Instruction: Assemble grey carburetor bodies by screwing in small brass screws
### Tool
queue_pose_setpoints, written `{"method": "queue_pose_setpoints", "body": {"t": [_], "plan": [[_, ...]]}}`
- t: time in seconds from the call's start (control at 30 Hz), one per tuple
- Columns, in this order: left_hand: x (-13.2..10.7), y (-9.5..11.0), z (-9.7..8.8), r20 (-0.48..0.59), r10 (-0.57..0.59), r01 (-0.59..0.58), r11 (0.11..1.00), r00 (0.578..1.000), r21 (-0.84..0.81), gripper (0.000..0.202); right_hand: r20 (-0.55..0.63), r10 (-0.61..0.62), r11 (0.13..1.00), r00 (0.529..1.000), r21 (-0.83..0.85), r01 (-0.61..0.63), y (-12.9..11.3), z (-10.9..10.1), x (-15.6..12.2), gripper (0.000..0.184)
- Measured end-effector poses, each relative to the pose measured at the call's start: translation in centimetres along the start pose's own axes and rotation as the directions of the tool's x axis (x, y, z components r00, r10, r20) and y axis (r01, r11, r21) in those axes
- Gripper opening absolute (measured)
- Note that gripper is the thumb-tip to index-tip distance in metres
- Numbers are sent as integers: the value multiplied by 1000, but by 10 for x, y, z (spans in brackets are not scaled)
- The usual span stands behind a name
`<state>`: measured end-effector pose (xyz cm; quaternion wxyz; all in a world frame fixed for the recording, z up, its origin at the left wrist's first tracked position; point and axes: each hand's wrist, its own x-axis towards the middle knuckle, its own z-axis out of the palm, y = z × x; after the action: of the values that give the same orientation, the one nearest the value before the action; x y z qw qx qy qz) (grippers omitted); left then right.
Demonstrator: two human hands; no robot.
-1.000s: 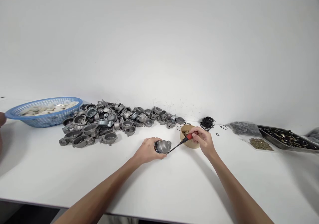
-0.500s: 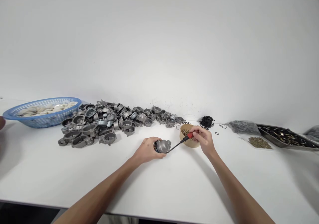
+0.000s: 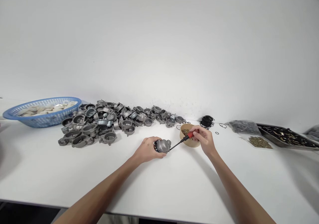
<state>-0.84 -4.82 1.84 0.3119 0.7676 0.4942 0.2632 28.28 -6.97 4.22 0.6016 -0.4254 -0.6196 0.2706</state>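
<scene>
My left hand [image 3: 147, 150] is closed round a small grey metal casting [image 3: 163, 145] that rests on the white table [image 3: 174, 187]. My right hand [image 3: 204, 140] grips the red handle of a thin screwdriver [image 3: 183, 140]. The screwdriver's dark shaft slants down and left, and its tip meets the right side of the casting. Right behind the screwdriver stands a round tan bowl [image 3: 190, 143] with small brass screws in it.
A big heap of grey castings [image 3: 109, 121] lies at the back left, next to a blue basket [image 3: 41, 112] of pale parts. Black rubber rings [image 3: 207, 121], bagged small parts [image 3: 245, 127] and a metal tray [image 3: 286, 137] sit at the back right.
Both hands stay almost still on the casting and screwdriver. Another person's hand at the far left edge has drawn back out of view.
</scene>
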Motion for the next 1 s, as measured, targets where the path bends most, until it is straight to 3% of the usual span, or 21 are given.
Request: {"method": "queue_pose_setpoints", "body": {"t": [1.0], "plan": [[1,-4,0,25,13,-12,999,1000,-45,73,-1,11,999,1000,-43,-11,4,-2,1,14]]}}
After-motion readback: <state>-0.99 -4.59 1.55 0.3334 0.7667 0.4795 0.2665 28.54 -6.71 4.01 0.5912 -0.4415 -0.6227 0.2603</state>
